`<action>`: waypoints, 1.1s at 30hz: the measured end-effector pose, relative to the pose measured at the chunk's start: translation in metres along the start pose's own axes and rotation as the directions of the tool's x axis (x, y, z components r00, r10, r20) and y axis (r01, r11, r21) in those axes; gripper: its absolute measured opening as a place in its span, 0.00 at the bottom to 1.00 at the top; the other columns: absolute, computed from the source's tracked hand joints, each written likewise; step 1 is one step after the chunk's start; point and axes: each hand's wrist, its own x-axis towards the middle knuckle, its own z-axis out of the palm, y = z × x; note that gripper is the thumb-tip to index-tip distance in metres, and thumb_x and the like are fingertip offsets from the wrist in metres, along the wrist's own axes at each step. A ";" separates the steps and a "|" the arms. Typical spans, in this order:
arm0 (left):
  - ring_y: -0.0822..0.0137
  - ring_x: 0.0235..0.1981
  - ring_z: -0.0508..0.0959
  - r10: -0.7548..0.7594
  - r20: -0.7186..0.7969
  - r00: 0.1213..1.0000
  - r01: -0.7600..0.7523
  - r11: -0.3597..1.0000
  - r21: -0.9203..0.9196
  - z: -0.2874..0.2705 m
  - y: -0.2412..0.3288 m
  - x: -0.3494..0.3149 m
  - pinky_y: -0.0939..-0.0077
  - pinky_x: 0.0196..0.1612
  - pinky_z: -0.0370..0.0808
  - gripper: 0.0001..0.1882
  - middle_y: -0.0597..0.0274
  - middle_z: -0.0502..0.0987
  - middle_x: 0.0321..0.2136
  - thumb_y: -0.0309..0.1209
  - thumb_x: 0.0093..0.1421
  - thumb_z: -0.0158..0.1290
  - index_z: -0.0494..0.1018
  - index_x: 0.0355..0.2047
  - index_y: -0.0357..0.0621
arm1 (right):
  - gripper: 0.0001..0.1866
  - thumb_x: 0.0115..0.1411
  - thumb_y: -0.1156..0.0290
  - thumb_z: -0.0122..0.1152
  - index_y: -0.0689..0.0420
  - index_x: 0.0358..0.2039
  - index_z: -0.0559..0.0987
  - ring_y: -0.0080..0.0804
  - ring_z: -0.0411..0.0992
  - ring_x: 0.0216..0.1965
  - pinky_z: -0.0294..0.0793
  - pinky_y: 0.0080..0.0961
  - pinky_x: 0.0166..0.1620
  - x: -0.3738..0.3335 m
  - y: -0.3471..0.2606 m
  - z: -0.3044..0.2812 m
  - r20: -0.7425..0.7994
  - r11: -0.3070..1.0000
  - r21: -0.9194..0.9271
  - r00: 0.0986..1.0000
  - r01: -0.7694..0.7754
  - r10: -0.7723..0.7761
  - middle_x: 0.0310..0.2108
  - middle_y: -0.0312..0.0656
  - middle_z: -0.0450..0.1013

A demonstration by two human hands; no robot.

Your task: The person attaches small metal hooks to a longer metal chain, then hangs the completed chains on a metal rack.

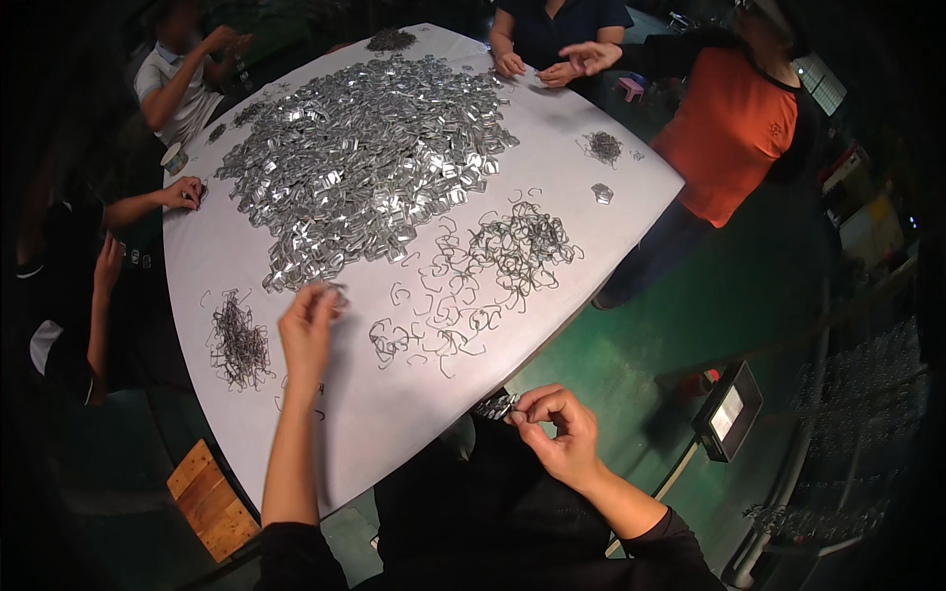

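Note:
My left hand (307, 330) reaches over the table at the near edge of a big heap of small shiny metal pieces (365, 158). Its thumb and fingers are pinched around one small metal piece (338, 295), blurred at the fingertips. Off the table's near edge, in front of my body, my right hand (562, 431) is closed in a pinch. Beside its fingertips shows a short row of small shiny metal pieces (496, 405); I cannot tell how they are joined. A dense pile of bent wire hooks (239, 345) lies left of my left forearm. Looser C-shaped wire hooks (522, 246) spread to the right.
Around the white-covered table (394, 433) several people work with their hands near its edges, one in an orange top (729, 128) at the right. A paper cup (174, 160) stands at the left edge. A wooden stool (212, 500) and a dark crate (729, 412) are below table level.

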 end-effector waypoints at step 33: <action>0.71 0.29 0.77 0.143 0.298 0.944 -0.171 0.983 0.072 0.094 0.096 -0.140 0.80 0.30 0.74 0.10 0.60 0.76 0.30 0.21 0.53 0.55 0.77 0.37 0.40 | 0.09 0.51 0.85 0.60 0.62 0.27 0.68 0.22 0.72 0.30 0.74 0.16 0.33 -0.007 0.020 0.004 -0.070 0.998 -0.055 0.997 -0.037 0.034 0.31 0.43 0.72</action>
